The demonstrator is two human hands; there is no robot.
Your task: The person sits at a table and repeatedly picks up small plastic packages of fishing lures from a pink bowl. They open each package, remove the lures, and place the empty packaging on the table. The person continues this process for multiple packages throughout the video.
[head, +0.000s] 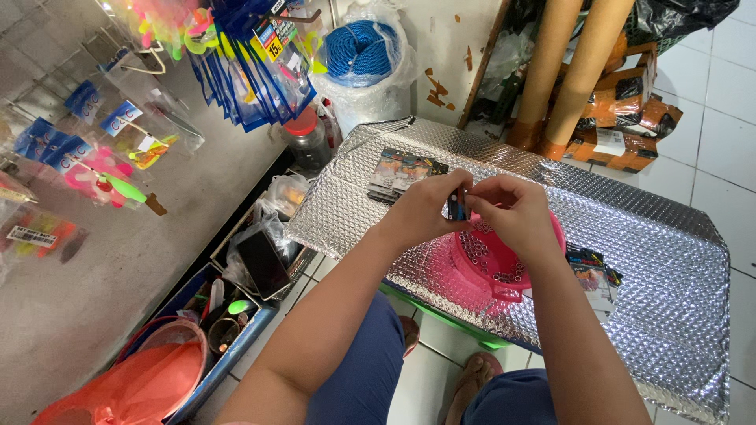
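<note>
My left hand [425, 208] and my right hand [512, 211] meet above a pink plastic bowl [482, 275] and together pinch a small dark packet [457, 205] between the fingertips. The bowl holds several small metal rings and stands on a table covered with silver bubble foil [654, 236]. A stack of small printed packets [402, 173] lies on the foil just beyond my left hand. Another small pile of packets [592, 271] lies to the right of my right forearm.
Hanging packets of colourful small goods [252, 63] cover the wall at left. A blue rope coil in plastic [361, 49] stands behind the table. Cardboard tubes [567, 71] lean at the back. An orange bucket [134, 378] and a blue crate of oddments [228, 315] sit on the floor at left.
</note>
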